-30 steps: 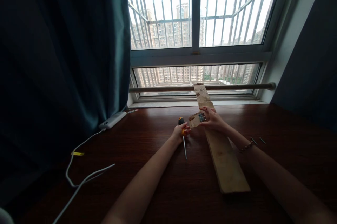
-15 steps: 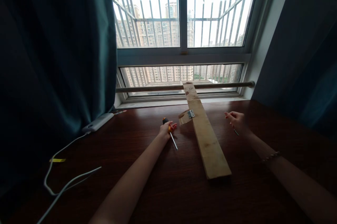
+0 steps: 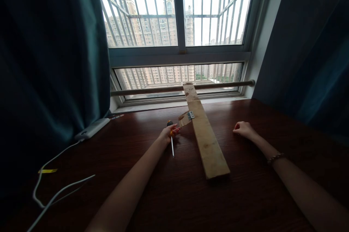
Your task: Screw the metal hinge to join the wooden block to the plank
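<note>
My left hand (image 3: 168, 133) is closed around a screwdriver (image 3: 172, 147) with a black and orange handle, its shaft pointing down toward me. The fingertips of that hand are close to a small wood piece (image 3: 184, 119); whether they touch it I cannot tell. A metal hinge (image 3: 190, 115) joins this piece to the left edge of a long wooden board (image 3: 208, 141). To the right of the board, my right hand (image 3: 243, 130) is closed low over the table, and what its fingers hold, if anything, is hidden.
The board lies on a dark reddish-brown table (image 3: 152, 195), its far end by a metal rail (image 3: 152, 90) at the window. On the left are a white power strip (image 3: 94, 129), a white cable (image 3: 69, 191), a yellow strip (image 3: 49, 171) and a dark curtain (image 3: 60, 50).
The view has shifted slightly. A thin screw-like piece seen below my right hand before no longer shows. The screwdriver shaft points more steeply down, and my left fingers are nearer the small wood piece.
</note>
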A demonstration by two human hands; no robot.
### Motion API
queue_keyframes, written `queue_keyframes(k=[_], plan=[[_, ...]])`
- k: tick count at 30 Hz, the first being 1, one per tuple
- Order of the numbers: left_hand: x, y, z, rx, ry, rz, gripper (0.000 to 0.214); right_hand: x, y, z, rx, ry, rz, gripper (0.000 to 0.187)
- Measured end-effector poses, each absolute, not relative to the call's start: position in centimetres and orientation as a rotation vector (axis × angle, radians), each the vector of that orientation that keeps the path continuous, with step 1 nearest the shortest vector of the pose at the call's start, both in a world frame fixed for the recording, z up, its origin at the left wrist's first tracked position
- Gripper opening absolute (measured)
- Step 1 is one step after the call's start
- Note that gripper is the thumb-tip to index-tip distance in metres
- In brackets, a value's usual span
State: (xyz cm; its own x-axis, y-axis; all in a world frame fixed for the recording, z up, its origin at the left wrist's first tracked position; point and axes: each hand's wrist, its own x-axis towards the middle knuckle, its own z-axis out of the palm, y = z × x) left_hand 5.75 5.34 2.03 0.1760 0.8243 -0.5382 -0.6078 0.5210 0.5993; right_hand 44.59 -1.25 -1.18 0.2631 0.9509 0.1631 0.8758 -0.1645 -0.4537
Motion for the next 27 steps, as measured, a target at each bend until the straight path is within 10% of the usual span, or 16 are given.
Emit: queue_keyframes(k=[27], plan=[[6.2,4.8,1.5,0.592,0.683,1.241,0.016,26.2,3.3,5.4,-1.087,-1.448,0.625,0.023]])
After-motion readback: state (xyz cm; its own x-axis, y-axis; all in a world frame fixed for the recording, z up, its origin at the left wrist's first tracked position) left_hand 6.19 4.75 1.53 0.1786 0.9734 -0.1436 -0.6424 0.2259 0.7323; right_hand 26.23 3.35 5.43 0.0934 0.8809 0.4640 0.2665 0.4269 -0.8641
